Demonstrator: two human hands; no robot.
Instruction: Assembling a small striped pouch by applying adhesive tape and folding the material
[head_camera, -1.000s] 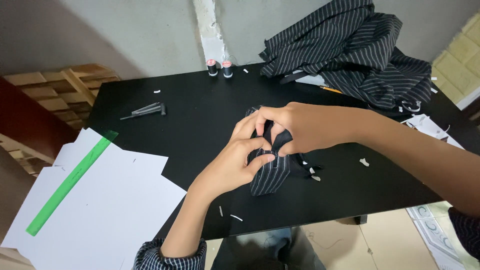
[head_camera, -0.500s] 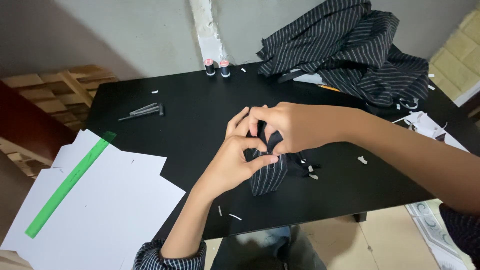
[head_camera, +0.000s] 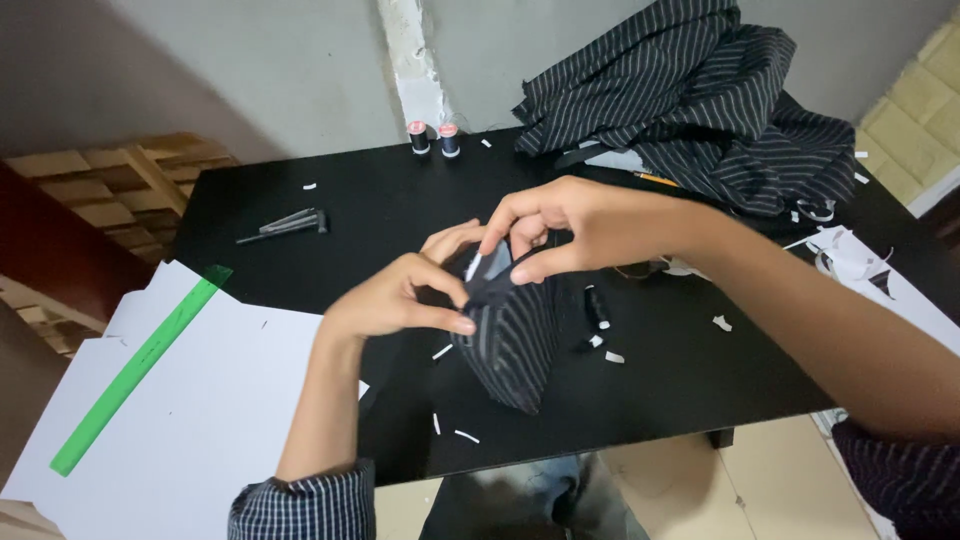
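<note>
Fabric piece (head_camera: 512, 340) hangs pinched between both hands' fingers (head_camera: 452, 322).

A matte black rectangular desk (head_camera: 300, 200) stands against a plain grey plastered wall (head_camera: 220, 60) beyond the fingers. A chipped white vertical strip (head_camera: 405, 50) runs down that wall. Left of the fingers lie pale slatted wooden pallets (head_camera: 110, 190). Below them, past the desk's near edge, shows a beige tiled floor (head_camera: 770, 490). Far right rise yellowish wall tiles (head_camera: 915, 120). The light is soft and even.
</note>
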